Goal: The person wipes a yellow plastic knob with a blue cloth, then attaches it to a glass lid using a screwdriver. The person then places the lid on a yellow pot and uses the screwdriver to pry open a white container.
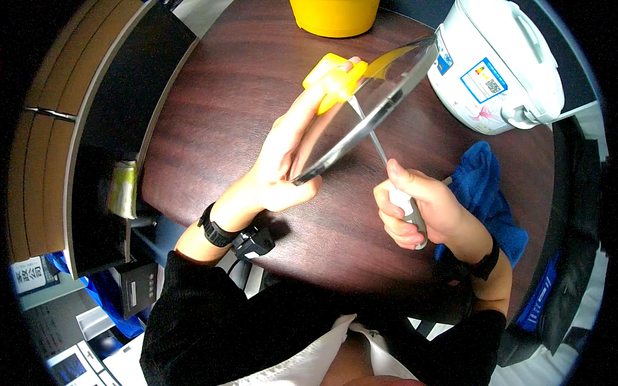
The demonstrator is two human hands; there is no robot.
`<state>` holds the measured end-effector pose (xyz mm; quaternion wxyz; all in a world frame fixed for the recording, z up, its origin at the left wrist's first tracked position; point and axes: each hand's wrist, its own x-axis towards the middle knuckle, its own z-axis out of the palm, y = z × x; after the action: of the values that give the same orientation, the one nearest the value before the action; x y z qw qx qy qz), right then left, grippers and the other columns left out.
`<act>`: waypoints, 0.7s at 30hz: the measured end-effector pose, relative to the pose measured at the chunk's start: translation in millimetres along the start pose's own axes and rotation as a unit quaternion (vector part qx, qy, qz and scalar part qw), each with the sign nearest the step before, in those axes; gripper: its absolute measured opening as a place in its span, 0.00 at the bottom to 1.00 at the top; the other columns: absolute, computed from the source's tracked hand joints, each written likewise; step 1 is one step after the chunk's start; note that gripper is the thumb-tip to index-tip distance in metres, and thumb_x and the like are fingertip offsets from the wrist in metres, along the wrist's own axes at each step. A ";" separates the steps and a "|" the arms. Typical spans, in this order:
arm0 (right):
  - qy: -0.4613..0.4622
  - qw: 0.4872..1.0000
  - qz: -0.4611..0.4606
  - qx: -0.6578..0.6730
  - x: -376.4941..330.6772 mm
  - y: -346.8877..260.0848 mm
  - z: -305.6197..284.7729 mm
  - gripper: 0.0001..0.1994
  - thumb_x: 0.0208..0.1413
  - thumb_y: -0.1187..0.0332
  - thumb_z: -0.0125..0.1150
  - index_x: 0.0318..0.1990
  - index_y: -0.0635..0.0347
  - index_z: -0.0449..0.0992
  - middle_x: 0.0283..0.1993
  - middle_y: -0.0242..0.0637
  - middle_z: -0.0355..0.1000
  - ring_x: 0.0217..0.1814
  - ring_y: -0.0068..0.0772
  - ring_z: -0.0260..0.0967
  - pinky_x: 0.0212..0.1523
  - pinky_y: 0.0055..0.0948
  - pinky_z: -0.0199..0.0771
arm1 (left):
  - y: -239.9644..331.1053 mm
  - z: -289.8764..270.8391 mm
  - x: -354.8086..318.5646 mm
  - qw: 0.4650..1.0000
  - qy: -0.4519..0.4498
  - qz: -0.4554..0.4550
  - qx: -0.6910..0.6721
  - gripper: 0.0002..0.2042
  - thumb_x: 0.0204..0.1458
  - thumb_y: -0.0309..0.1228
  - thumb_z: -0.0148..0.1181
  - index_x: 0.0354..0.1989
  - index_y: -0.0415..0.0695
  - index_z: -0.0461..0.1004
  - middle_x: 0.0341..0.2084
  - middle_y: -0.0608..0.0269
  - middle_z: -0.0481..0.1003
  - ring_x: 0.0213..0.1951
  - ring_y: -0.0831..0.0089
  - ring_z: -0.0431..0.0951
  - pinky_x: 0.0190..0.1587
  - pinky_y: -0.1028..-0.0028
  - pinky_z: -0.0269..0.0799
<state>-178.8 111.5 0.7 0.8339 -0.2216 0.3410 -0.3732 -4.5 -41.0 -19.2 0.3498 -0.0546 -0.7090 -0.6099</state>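
Observation:
My left hand (275,161) holds up a clear glass pot lid (393,100) with a dark metallic rim, tilted nearly on edge. Its thumb is at the near rim, and the fingers reach along the outer side to the yellow knob (335,80). In my right hand (438,206) is a screwdriver (380,148), its white-and-grey handle wrapped by the fingers. The metal shaft points up and left at the lid's inner side, and its tip shows near the base of the knob. Whether the tip sits in a screw is too small to tell.
A yellow pot (335,19) stands at the table's far edge. To the far right is a white rice cooker (492,71). A crumpled blue towel (483,174) lies beside my right hand. Drawers (45,161) flank the dark wooden table (199,128) on the left.

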 end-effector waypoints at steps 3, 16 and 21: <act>-0.084 0.992 0.044 0.082 0.7 -1.0 -5.5 0.30 0.65 0.41 0.29 0.20 0.55 0.60 0.10 0.31 0.55 0.07 0.23 0.50 0.09 0.23 0.52 | 1.9 0.2 1.2 1.000 0.009 -0.020 0.006 0.46 0.37 0.36 0.55 0.69 0.36 0.43 0.69 0.44 0.45 0.71 0.53 0.43 0.70 0.58 0.36; 0.302 0.862 -0.135 -0.385 -3.0 -7.3 1.5 0.28 0.64 0.46 0.45 0.19 0.60 0.66 0.13 0.43 0.63 0.10 0.38 0.60 0.14 0.36 0.60 | 11.7 6.7 6.8 0.988 0.054 -0.092 -0.113 0.51 0.37 0.44 0.58 0.71 0.42 0.39 0.69 0.47 0.46 0.70 0.48 0.45 0.69 0.49 0.38; 0.477 0.576 -0.198 -0.633 -6.7 -9.6 9.9 0.26 0.60 0.50 0.54 0.18 0.63 0.67 0.16 0.52 0.66 0.18 0.55 0.68 0.20 0.46 0.64 | 9.5 5.1 7.6 0.985 0.040 -0.104 -0.135 0.51 0.36 0.44 0.58 0.71 0.41 0.39 0.69 0.47 0.46 0.70 0.47 0.44 0.69 0.48 0.38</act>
<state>-179.3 111.8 16.0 0.1037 -0.5451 0.7869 -0.2700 -7.6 -36.7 -7.1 0.3017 -0.0026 -0.6077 -0.7347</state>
